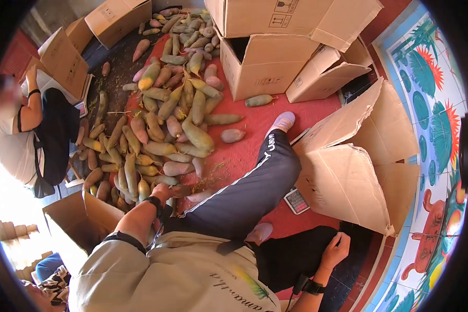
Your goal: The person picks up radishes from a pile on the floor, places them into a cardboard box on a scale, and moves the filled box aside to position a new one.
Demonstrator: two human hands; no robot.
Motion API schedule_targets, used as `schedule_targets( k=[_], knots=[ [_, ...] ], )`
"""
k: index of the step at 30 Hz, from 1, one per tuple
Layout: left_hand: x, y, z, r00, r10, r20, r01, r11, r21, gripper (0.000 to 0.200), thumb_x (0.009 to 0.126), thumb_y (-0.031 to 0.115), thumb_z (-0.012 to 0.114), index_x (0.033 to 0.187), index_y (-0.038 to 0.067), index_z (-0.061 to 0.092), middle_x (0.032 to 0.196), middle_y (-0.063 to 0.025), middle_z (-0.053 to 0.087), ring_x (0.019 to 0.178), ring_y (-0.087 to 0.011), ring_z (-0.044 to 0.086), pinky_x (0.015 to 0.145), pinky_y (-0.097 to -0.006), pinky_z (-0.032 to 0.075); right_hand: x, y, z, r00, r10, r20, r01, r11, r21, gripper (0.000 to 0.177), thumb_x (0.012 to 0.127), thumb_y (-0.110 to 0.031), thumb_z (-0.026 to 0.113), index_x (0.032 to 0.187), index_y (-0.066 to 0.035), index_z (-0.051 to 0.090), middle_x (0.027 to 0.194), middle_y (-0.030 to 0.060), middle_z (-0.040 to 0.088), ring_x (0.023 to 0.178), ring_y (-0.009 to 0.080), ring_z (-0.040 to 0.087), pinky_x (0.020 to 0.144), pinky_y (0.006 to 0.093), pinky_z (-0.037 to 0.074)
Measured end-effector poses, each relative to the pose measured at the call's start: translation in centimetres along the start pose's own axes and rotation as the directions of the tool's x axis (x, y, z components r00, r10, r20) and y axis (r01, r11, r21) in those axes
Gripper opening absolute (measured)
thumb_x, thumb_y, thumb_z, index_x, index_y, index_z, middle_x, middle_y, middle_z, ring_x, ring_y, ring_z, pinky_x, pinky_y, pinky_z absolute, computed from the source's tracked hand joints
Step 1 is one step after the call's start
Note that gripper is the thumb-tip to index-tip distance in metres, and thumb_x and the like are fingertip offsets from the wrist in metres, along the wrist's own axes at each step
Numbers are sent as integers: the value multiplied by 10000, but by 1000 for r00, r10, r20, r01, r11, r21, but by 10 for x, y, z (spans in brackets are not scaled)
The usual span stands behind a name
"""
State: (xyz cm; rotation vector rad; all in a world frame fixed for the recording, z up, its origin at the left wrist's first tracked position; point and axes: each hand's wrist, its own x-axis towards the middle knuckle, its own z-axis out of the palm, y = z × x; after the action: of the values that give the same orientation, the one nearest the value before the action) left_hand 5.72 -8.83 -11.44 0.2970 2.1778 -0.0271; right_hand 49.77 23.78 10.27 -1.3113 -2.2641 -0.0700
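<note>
My left hand (163, 193) is closed around one end of a brownish radish (181, 191) at the near edge of a big heap. The heap of long green and reddish radishes (164, 148) spreads over a red mat (244, 122). My right hand (336, 250) rests by my bent knee with its fingers curled in, and nothing shows in it. Between my legs and the right wall stands an open cardboard box (343, 177). A small scale display with keys (296, 201) sits at its foot.
An open carton (83, 221) stands left of my arm, and stacked cartons (275, 62) are at the back. One green radish (260, 100) lies near them. A co-worker (23, 130) sits at the left by another box (65, 60). A painted tile wall (426, 119) borders the right.
</note>
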Motion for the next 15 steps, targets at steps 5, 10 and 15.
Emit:
schedule_targets(
  k=[5,10,15],
  knots=[
    [16,3,6,991,129,25,-131,978,161,487,713,446,651,910,1,656,891,-180,646,857,-295,634,738,-377,499,0,0,2,1000,-13,-15,13,1000,0,73,828,-32,524,795,28,552,760,160,549,692,316,551,631,368,448],
    [-4,33,-8,982,141,123,-177,910,374,311,825,299,537,1005,74,654,1019,-128,640,966,-252,614,805,-350,486,-4,4,2,1000,-8,-28,8,1000,-5,54,815,-27,535,803,19,560,772,155,557,704,321,557,632,376,448],
    [1,43,-3,951,271,147,-306,772,557,301,824,278,532,1011,77,655,1085,-133,615,1008,-262,595,830,-365,473,-9,12,4,999,17,-30,-17,1000,-3,50,809,-35,542,801,10,562,780,155,562,711,326,554,633,391,440]
  ],
)
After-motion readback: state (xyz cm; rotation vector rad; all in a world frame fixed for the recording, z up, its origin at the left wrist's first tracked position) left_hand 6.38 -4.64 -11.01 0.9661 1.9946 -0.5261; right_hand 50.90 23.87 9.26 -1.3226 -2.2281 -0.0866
